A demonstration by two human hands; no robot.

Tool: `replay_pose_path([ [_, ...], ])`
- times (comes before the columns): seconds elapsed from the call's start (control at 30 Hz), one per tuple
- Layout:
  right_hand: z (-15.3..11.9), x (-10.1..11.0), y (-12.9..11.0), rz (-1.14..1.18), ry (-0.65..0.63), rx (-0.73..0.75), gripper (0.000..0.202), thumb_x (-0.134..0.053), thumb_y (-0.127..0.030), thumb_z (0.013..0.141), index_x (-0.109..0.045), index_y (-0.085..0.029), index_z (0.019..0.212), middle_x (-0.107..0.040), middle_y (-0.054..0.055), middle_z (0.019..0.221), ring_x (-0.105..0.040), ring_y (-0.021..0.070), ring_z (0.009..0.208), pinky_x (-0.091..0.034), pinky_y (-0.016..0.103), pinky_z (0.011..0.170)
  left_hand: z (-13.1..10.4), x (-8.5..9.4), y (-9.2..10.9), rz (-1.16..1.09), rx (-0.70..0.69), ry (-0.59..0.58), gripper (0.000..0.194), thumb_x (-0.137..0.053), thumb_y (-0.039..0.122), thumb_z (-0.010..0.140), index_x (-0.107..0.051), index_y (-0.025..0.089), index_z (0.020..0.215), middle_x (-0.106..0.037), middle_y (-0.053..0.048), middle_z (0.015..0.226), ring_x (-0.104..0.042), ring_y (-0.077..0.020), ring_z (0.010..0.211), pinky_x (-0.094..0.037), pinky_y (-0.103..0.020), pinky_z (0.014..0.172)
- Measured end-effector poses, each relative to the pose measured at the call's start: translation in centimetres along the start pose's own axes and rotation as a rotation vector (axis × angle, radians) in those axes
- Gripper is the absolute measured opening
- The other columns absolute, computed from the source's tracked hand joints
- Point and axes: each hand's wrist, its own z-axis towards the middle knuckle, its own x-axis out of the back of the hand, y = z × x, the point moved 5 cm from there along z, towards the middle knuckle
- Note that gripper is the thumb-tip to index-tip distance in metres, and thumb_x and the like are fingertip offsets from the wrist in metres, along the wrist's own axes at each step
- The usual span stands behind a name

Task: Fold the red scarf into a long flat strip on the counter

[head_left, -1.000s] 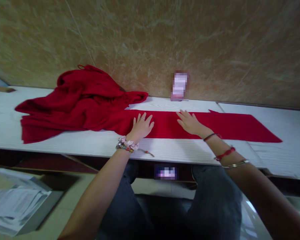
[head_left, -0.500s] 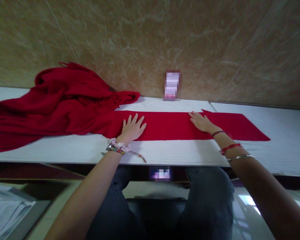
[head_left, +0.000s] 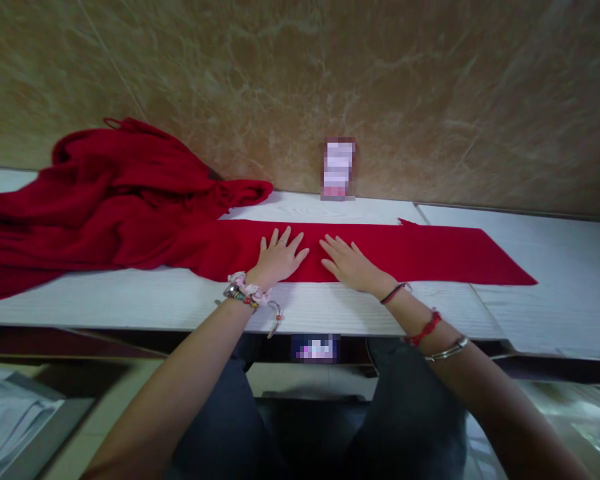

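A flat band of red cloth [head_left: 445, 253] runs along the white tabletop, with a slanted end at the right. Toward the left it joins a loose, crumpled heap of the same red fabric [head_left: 115, 200]. My left hand [head_left: 280, 257] lies palm down on the band, fingers spread. Close by on its right, my right hand [head_left: 350, 263] also rests flat on the cloth, fingers stretched out. The two hands are apart, and neither grips anything. A small torn-looking point sticks up from the band's back edge, right of my right hand.
The narrow white table [head_left: 555, 293] meets a brown marbled wall [head_left: 280, 80]. A blurred-out phone-like object [head_left: 338, 168] stands against the wall; another pixelated object [head_left: 315, 348] is below the front edge. Papers [head_left: 15, 420] lie in a grey tray at the lower left.
My right hand has slid left along the band, close to my left hand. My left hand has shifted slightly right. The view has moved a little.
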Motion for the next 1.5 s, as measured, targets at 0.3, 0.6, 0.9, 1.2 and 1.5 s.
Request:
replay_pose_path([
  [0.3, -2.3, -0.3, 1.6, -0.065, -0.039, -0.041, 0.052, -0.024, -0.032, 0.095, -0.032, -0.015, 0.144, -0.026, 0.009, 0.151, -0.024, 0.0288, 0.138, -0.026, 0.055, 0.107, -1.7, 0.1, -0.8, 0.075, -0.058, 0.047, 0.052, -0.024, 0.043, 0.096, -0.03, 0.022, 0.144, -0.024, -0.007, 0.152, -0.021, -0.0296, 0.139, -0.023, -0.05, 0.11],
  [0.6, -2.2, -0.7, 1.8, -0.076, -0.016, -0.016, 0.051, -0.024, -0.031, 0.094, -0.035, -0.018, 0.142, -0.031, 0.01, 0.149, -0.027, 0.0266, 0.137, -0.029, 0.054, 0.106, -3.8, 5.5, -6.5, 0.146, 0.055, 0.321, 0.044, -0.043, 0.03, 0.09, -0.047, 0.017, 0.133, -0.043, -0.012, 0.141, -0.035, -0.0305, 0.132, -0.031, -0.049, 0.106],
  [0.9, -2.5, -0.7, 2.3, -0.129, -0.075, -0.054, 0.053, -0.024, -0.029, 0.093, -0.033, -0.014, 0.143, -0.028, 0.011, 0.15, -0.028, 0.0301, 0.137, -0.034, 0.058, 0.101, -6.7, 4.6, -16.5, -0.042, 0.058, 0.317, 0.046, -0.039, 0.024, 0.087, -0.051, 0.006, 0.127, -0.058, -0.016, 0.123, -0.055, -0.0238, 0.113, -0.04, -0.035, 0.101],
  [1.2, 0.9, 1.3, -3.6, -0.046, 0.033, 0.058, 0.051, -0.033, -0.033, 0.092, -0.041, -0.015, 0.139, -0.032, 0.013, 0.149, -0.026, 0.0309, 0.137, -0.029, 0.055, 0.106, -8.3, 3.6, -17.6, -0.127, -0.1, 0.314, 0.055, -0.035, 0.022, 0.083, -0.038, 0.009, 0.136, -0.047, -0.014, 0.135, -0.043, -0.021, 0.124, -0.033, -0.037, 0.108],
  [1.5, 2.5, -0.8, -10.0, 0.077, -0.064, 0.405, 0.046, -0.027, -0.037, 0.097, -0.04, -0.025, 0.139, -0.035, 0.006, 0.148, -0.025, 0.0248, 0.138, -0.021, 0.056, 0.109, -8.1, 4.1, -14.5, 0.021, -0.342, 0.366, 0.03, -0.048, 0.021, 0.078, -0.068, 0.02, 0.1, -0.042, -0.006, 0.135, -0.032, -0.0244, 0.131, -0.029, -0.041, 0.111],
])
